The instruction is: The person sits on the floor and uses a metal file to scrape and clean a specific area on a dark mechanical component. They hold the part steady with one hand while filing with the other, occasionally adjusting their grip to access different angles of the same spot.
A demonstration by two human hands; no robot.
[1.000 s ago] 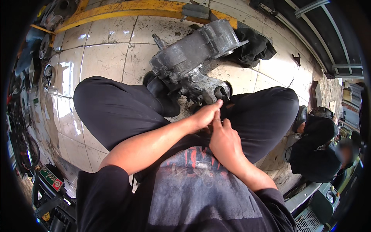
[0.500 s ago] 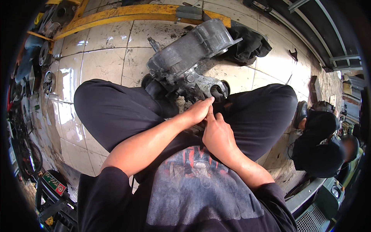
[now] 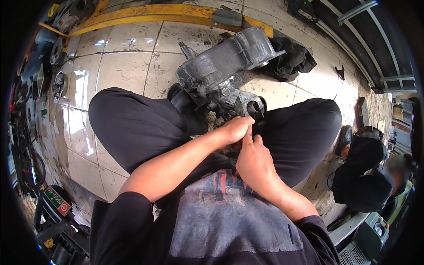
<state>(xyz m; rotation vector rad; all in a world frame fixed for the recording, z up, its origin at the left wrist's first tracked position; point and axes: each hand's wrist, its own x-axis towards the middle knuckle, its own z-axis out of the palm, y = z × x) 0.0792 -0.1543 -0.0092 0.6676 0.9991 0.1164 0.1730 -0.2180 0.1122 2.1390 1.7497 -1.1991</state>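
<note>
A bulky, grimy grey metal gearbox housing (image 3: 225,57) lies on the tiles between my shins. Its near end carries a rounded opening (image 3: 254,107) with a metal rim. Just short of that end, my left hand (image 3: 237,129) is closed, thumb side toward the opening. My right hand (image 3: 255,157) meets it from below, its index finger reaching up against the left thumb and the other fingers curled. A thin grey pointed piece (image 3: 239,107) shows just beyond my left fingers; whether it is held or belongs to the housing, I cannot tell. My fingers hide whatever is inside them.
Black cloth (image 3: 291,59) lies behind the housing, near a yellow metal beam (image 3: 150,17). A small forked metal part (image 3: 339,72) rests on the floor at right. Another person (image 3: 364,170) crouches on the right. Assorted metal parts line the left side.
The whole view has shifted slightly, so the housing and my hands appear a little lower and farther right. Both hands stay together, and the grey pointed piece beyond them shows more clearly.
</note>
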